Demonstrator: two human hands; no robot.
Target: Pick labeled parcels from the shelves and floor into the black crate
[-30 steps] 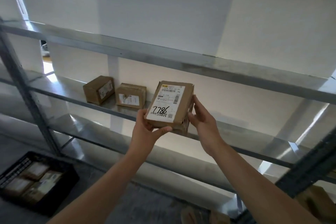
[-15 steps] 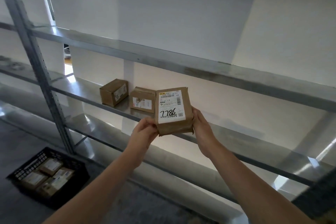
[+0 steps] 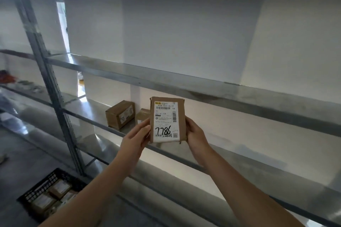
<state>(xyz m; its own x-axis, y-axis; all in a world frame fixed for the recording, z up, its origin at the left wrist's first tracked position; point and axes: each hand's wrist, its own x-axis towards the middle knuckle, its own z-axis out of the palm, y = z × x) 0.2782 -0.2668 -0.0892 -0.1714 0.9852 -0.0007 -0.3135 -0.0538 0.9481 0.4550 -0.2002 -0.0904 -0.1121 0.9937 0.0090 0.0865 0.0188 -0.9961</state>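
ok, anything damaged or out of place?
Nothing stands out. The 7786 parcel is upright and looks intact, held between the left hand and right hand. A box and a part-hidden second box sit on the shelf behind it; the black crate holds parcels.

The parcel point(image 3: 167, 120) is held between left grip point(image 3: 136, 138) and right grip point(image 3: 196, 134). First box point(image 3: 120, 114) and second box point(image 3: 143, 115) are set on the shelf point(image 3: 92, 114), behind-left. The crate point(image 3: 49, 178) is set on the floor point(image 3: 22, 153), below-left.

Rear box point(image 3: 143, 114) half behind pkg point(image 3: 167, 119)
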